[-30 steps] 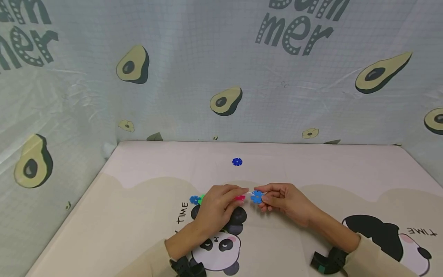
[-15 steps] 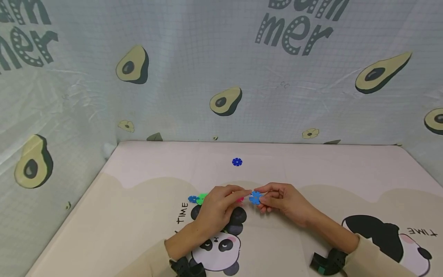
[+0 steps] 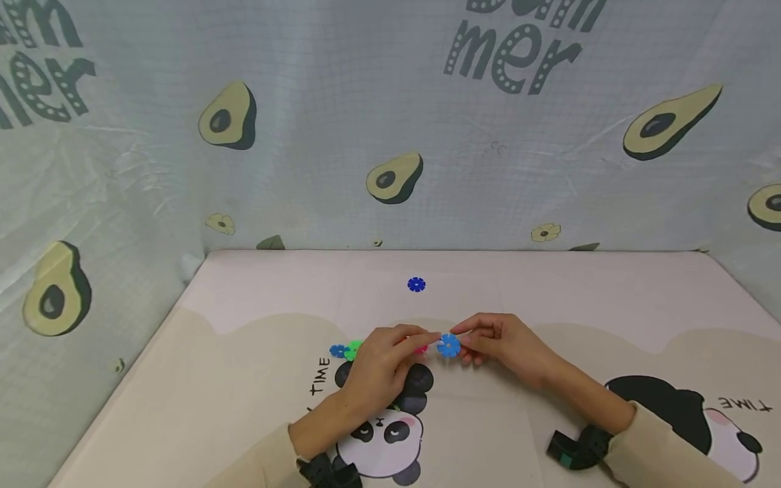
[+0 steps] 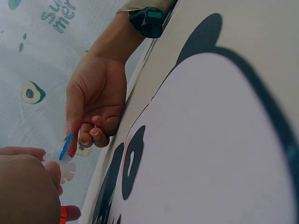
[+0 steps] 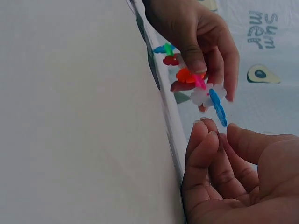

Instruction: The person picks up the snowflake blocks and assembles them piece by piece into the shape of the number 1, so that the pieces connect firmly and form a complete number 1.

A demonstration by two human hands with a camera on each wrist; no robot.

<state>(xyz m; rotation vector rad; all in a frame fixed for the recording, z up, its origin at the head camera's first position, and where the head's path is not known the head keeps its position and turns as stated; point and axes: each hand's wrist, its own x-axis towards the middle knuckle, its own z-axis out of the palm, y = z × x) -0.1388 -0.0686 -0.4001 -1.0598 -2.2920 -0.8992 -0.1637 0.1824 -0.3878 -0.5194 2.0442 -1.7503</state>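
My left hand (image 3: pixel 379 364) grips a chain of interlocking plastic snowflake discs. A blue disc (image 5: pixel 162 49) and a green disc (image 3: pixel 352 350) show at its left end, and an orange disc (image 5: pixel 185 76) and a pink disc (image 5: pixel 199 81) closer in. At the right end is a white disc (image 5: pixel 202 96), slotted against a lighter blue disc (image 3: pixel 448 346). My right hand (image 3: pixel 511 347) pinches the edge of that blue disc between thumb and index fingertips, its other fingers loosely curled. My left fingers hide the chain's middle.
A loose dark blue snowflake disc (image 3: pixel 416 285) lies farther back on the table (image 3: pixel 293 285). An avocado-print curtain (image 3: pixel 317 122) hangs behind and at the left. Panda drawings (image 3: pixel 381 444) are printed on the table cover.
The lighter blue disc has shifted slightly left, closer to my left fingers. My right hand has risen a little, and its thumb now covers less of the disc.
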